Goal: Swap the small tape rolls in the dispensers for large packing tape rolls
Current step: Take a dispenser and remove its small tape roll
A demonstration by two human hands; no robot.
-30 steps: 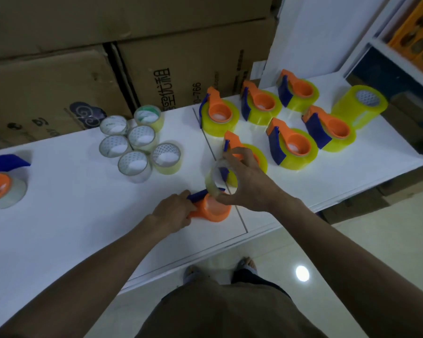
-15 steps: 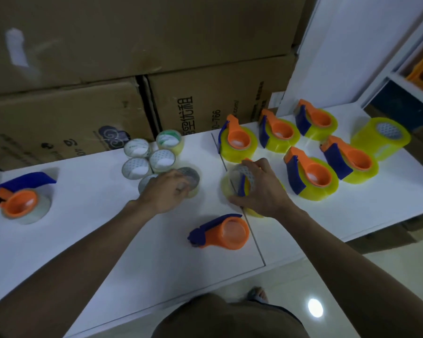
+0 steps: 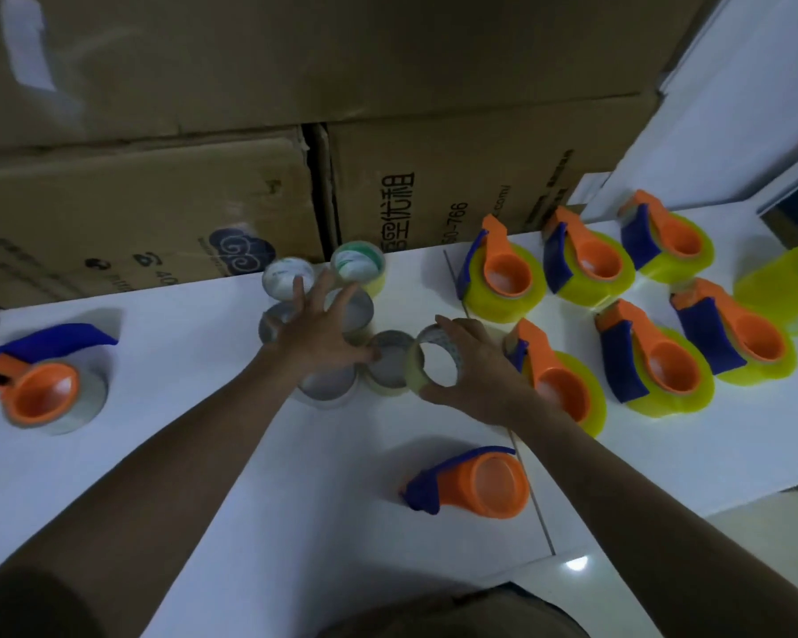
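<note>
Both hands over our bench [image 3: 180, 453]: right hand [image 3: 482, 375] grips small roll [image 3: 436, 363], left hand [image 3: 321, 333] splayed, holding nothing, above the roll cluster [image 3: 323, 315].

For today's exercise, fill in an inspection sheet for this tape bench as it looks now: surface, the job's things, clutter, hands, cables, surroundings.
Surface: white table, with a seam running near the empty dispenser.
Job's things: empty dispenser lies at the front edge; five loaded dispensers carry large yellow rolls at right; one loose large yellow roll at far right; a cluster of small rolls mid-table; one dispenser with a clear roll at left.
Clutter: nothing seen.
Hands: left hand spread open over the small rolls; right hand grips a small roll tilted beside the cluster.
Cables: nothing seen.
Surroundings: stacked cardboard boxes behind; pale floor below.
</note>
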